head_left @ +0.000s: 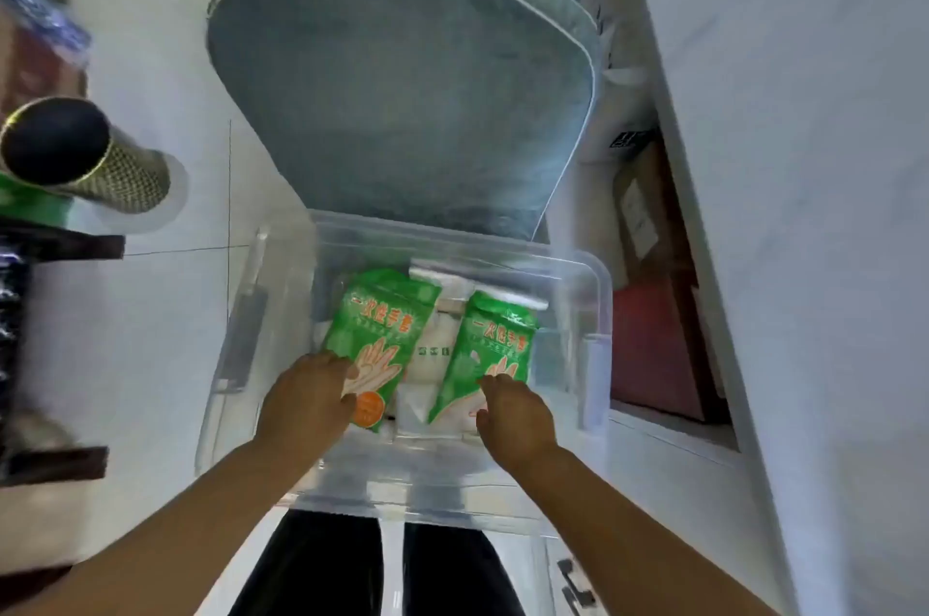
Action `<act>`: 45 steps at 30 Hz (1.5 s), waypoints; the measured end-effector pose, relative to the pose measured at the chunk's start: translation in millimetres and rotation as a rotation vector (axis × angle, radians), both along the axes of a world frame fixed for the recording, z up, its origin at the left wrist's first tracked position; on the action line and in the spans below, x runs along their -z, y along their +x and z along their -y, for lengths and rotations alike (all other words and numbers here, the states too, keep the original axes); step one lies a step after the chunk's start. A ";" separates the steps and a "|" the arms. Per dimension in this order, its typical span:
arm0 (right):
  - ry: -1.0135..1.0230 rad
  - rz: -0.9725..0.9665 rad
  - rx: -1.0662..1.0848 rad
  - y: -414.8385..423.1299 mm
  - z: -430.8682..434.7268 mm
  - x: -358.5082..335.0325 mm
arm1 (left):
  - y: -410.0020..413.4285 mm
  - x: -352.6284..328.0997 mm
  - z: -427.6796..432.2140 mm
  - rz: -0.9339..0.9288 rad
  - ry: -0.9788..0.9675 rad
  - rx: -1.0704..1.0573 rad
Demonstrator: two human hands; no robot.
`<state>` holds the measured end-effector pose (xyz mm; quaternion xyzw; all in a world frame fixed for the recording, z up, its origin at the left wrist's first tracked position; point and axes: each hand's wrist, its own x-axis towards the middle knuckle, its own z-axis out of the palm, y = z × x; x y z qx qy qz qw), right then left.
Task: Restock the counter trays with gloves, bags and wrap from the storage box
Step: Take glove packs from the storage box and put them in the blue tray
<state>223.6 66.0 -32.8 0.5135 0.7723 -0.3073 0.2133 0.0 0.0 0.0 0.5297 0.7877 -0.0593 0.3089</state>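
At the far left, a cylindrical tube (85, 155) with a dark open end and a fine woven, metallic-looking pattern is seen lying tilted above a green item; the surroundings there are blurred. A pale tiled floor (166, 87) with thin grout lines is spread beneath everything.

In the middle, a clear plastic storage box (595, 278) with rounded corners and glossy, see-through walls is set on the floor, with a padded grey-blue seat cushion (402, 82), edged in light piping, just behind it. Inside the box, two flat, shiny green glove packets are laid side by side, each printed with red characters and a pale hand outline. The left glove packet (384, 324) carries an orange round mark at its near end. Between and under the packets, white and translucent bagged items (432, 354) are visible, though what they contain cannot be told.

The left hand (306, 402) is lowered into the box with fingers loosely curled and partly spread, the fingertips (347, 371) resting on the near edge of the left packet; a closed grasp is not shown. The right hand (513, 414) is likewise held half open, palm down, its fingertips touching the near end of the right glove packet (495, 344).

At the right, a white cabinet panel (804, 213) is seen, with brown and red boxes (653, 344) stacked in the gap beside it.
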 end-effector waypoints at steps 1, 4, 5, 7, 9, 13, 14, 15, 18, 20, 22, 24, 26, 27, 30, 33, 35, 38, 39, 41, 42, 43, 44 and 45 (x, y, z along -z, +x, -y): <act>-0.026 -0.009 -0.022 -5.8 -4.6 11.4 | 0.6 6.9 0.6 -0.001 -0.007 -0.019; 0.005 -0.003 0.059 -25.9 -16.7 43.2 | 6.0 26.0 5.4 0.014 0.018 -0.063; 0.034 0.010 0.138 -32.5 -20.7 53.1 | 8.3 32.0 7.5 0.017 0.013 -0.069; 0.093 0.018 0.299 -42.1 -25.1 71.9 | 11.2 43.9 12.2 0.005 0.014 -0.061; 0.126 0.028 0.396 -49.6 -27.9 90.4 | 12.8 54.3 14.6 0.002 0.031 -0.050; 0.167 0.050 0.500 -53.3 -25.6 115.1 | 14.4 68.8 11.1 0.045 0.087 -0.037; 0.167 0.046 0.527 -51.4 -24.1 117.1 | 14.7 71.8 9.3 0.054 0.094 -0.033; 0.162 0.034 0.555 -49.2 -22.7 117.5 | 15.4 74.9 6.8 0.063 0.097 -0.030; 0.149 -0.019 0.648 -41.1 -15.2 108.7 | 20.4 84.5 -0.8 0.134 0.107 -0.035; 0.175 -0.064 0.725 -35.7 -6.6 96.4 | 25.8 88.9 -3.8 0.208 0.100 -0.045; 0.232 -0.122 0.809 -31.4 3.1 82.0 | 31.9 89.5 -6.8 0.310 0.108 -0.109; 0.287 -0.217 0.837 -32.8 13.2 64.3 | 41.6 84.0 -13.3 0.518 0.088 -0.254; 0.350 -0.362 0.751 -40.8 23.9 47.1 | 52.2 72.4 -24.7 0.856 0.014 -0.565; 0.380 -0.437 0.686 -46.2 29.5 39.6 | 55.9 66.7 -29.7 0.989 -0.014 -0.712; 0.440 -0.596 0.494 -61.4 42.8 28.5 | 51.5 58.2 -35.2 1.095 0.055 -0.951; 0.480 -0.691 0.363 -66.9 49.1 29.1 | 31.9 50.4 -33.9 1.081 0.214 -1.040; 0.493 -0.705 0.407 -60.8 44.5 34.8 | 14.8 47.6 -32.2 1.048 0.266 -1.038; 0.404 -0.541 0.709 -38.6 20.2 57.4 | -15.3 50.9 -31.1 1.007 0.321 -1.087; 0.352 -0.437 0.791 -31.1 7.7 68.1 | -24.2 54.2 -31.1 0.995 0.329 -1.107; 0.236 -0.259 0.888 -20.8 -20.6 93.6 | -36.4 62.3 -31.7 0.989 0.327 -1.134; 0.181 -0.217 0.921 -19.8 -34.7 105.5 | -39.7 66.5 -32.0 0.999 0.324 -1.134; 0.123 -0.201 0.949 -21.6 -47.3 115.2 | -42.1 70.8 -32.4 1.010 0.321 -1.134; 0.063 -0.200 0.975 -24.1 -56.8 124.1 | -43.8 74.2 -32.2 1.016 0.319 -1.140; 0.008 -0.202 1.005 -26.8 -62.7 130.9 | -45.3 77.6 -31.4 1.014 0.320 -1.148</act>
